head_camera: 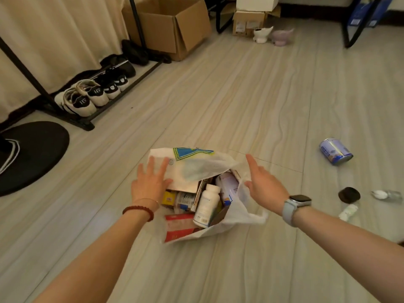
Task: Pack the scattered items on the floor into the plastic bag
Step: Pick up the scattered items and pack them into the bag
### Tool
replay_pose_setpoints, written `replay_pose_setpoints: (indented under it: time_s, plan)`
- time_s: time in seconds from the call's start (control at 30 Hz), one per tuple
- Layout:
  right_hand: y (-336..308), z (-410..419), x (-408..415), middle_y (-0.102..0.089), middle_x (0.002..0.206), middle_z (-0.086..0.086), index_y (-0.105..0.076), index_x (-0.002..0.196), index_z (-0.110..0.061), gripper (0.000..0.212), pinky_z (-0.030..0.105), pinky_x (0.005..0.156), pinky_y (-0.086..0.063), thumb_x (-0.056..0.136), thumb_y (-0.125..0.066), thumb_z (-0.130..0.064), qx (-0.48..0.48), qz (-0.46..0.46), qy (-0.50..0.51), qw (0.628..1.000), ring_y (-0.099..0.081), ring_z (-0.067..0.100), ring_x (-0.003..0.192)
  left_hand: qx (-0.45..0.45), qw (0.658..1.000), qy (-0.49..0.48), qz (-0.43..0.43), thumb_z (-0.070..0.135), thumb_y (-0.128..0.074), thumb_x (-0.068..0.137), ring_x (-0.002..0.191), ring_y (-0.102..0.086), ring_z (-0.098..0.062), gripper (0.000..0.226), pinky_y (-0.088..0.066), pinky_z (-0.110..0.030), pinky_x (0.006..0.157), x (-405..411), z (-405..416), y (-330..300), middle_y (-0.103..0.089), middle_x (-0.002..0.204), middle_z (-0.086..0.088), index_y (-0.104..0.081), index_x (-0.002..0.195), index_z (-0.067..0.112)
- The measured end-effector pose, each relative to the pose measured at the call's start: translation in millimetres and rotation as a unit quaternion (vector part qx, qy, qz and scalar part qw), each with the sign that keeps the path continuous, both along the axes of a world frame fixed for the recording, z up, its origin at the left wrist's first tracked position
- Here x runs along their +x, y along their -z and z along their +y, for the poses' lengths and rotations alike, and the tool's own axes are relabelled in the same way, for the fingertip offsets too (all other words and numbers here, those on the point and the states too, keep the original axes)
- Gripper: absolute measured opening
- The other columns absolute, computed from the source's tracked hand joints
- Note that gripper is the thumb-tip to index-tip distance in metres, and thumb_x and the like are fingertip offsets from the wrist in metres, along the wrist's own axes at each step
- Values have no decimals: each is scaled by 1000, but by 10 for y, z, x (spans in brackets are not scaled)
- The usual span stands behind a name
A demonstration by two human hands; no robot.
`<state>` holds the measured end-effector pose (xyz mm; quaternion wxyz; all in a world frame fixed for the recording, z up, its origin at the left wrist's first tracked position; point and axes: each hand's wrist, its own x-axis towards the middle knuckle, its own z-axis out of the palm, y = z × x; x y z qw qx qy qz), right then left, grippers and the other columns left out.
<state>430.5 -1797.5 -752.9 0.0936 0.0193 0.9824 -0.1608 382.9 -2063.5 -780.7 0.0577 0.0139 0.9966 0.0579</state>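
Observation:
A white plastic bag point(196, 167) with a blue and yellow print lies open on the floor in front of me. Inside it I see a white bottle point(206, 205), a red box point(179, 226), a yellow box point(168, 199) and several other packs. My left hand point(149, 181) lies flat with straight fingers on the bag's left side. My right hand point(263, 182) hovers at the bag's right edge, fingers extended, holding nothing. A blue can point(335, 151) lies on its side to the right. A dark round lid point(349, 195), a clear bottle point(388, 195) and a small white bottle point(348, 212) lie further right.
A shoe rack point(87, 99) with several pairs of shoes stands at the left under a curtain. A black round base point(32, 154) sits at the far left. Cardboard boxes point(172, 27) and two ceramic pots point(272, 36) stand at the back.

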Motion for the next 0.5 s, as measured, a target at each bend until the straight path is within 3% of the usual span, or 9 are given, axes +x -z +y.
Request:
replay_pose_setpoints:
  time_s: [0.03,0.1,0.17,0.2,0.27,0.33,0.4,0.5]
  plan:
    - [92,-2,11,-56,113,22,-25,138,-10,49,37,74,-44,93,-43,-17,-35,-35,21,999,-57,38,93,58,996,-61,-18,44,-42,91,135,-17,-37,61,-37,-52,100,9,-70,34,-9,153,-9,-13,143,32]
    - [205,31,77,-63,102,24,-50,111,-5,23,36,75,-44,94,-41,-18,-120,-54,73,989,-58,39,93,159,976,-150,1,44,-51,87,131,-24,-38,68,-38,-53,97,157,-151,87,-14,150,-14,-16,143,25]
    - [255,75,205,-64,82,18,-51,89,-10,17,33,64,-48,94,-44,-24,-200,-48,123,971,-60,33,71,212,961,-178,22,44,-57,83,124,-35,-37,74,-40,-50,93,413,-174,172,-27,141,-18,-21,141,18]
    - [264,71,297,-63,76,12,-49,88,-12,15,27,56,-47,93,-47,-27,-237,-46,141,960,-58,25,60,235,955,-181,24,44,-58,82,120,-40,-35,73,-42,-48,92,559,-173,228,-33,137,-18,-24,140,16]
    - [289,5,487,-61,74,4,-46,98,-15,16,16,45,-44,90,-52,-27,-305,-57,167,936,-57,15,57,292,936,-196,32,43,-58,83,109,-49,-29,61,-46,-43,87,785,-164,301,-46,126,-14,-36,132,13]
    - [340,-93,634,-61,82,6,-45,107,-11,21,23,52,-48,90,-53,-21,-363,-80,186,910,-60,18,66,337,910,-241,30,38,-51,89,93,-53,-24,41,-46,-33,73,907,-141,303,-56,107,-11,-47,116,8]
    - [354,-188,712,-58,89,10,-47,106,-7,16,28,62,-43,92,-47,-12,-368,-84,179,908,-56,21,75,357,899,-250,30,30,-40,95,79,-54,-26,28,-37,-26,58,968,-118,266,-58,84,-10,-52,99,5]
    - [199,-249,679,-53,97,5,-51,108,-8,17,24,67,-34,95,-42,-13,-362,-37,171,916,-50,19,87,378,895,-221,86,25,-33,97,69,-51,-24,29,-34,-30,56,1003,-127,92,-55,74,-5,-54,95,4]
